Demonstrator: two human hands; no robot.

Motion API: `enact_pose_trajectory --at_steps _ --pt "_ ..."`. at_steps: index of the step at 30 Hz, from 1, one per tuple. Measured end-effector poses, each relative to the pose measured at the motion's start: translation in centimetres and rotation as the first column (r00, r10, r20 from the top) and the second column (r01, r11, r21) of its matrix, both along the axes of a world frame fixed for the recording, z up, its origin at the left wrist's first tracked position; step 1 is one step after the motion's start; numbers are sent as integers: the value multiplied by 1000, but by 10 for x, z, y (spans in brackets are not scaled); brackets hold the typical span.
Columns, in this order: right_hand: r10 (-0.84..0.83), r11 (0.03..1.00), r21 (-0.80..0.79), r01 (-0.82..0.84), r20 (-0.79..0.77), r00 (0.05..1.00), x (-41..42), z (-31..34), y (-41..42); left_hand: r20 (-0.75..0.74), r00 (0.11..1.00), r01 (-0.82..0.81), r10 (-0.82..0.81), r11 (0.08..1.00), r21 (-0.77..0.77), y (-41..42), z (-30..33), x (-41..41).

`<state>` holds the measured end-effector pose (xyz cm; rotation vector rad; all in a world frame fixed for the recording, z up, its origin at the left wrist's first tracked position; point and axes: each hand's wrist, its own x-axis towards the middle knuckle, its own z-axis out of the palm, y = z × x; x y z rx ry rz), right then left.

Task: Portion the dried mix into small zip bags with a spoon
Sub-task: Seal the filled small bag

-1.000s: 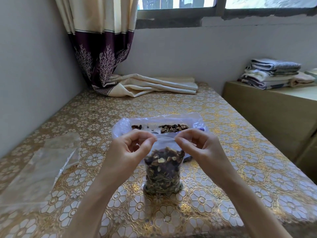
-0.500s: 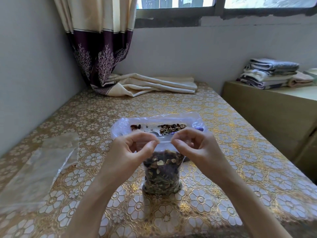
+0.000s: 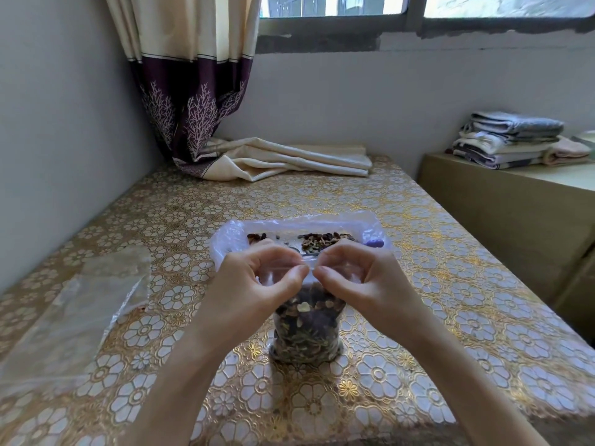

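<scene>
On table (image 3: 418,252), two hands (image 3: 254,284) (image 3: 360,284) pinch one filled zip bag (image 3: 306,329)

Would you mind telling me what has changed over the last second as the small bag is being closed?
The left hand and right hand slid toward each other along the top of the small zip bag, and their fingertips now nearly meet at its middle. Both still pinch the top. The bag stays upright on the table; the large bag behind has not moved.
</scene>
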<state>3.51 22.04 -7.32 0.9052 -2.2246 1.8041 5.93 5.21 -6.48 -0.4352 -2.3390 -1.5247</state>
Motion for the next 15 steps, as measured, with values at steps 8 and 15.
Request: enact_pose_trajectory --at_steps 8,15 --pt "-49 997 49 53 -74 996 0 5 -3 -98 995 3 -14 994 -108 3 5 0" --pt "-50 994 94 59 -90 995 -1 10 0 -109 994 -4 -15 986 -167 0 10 1"
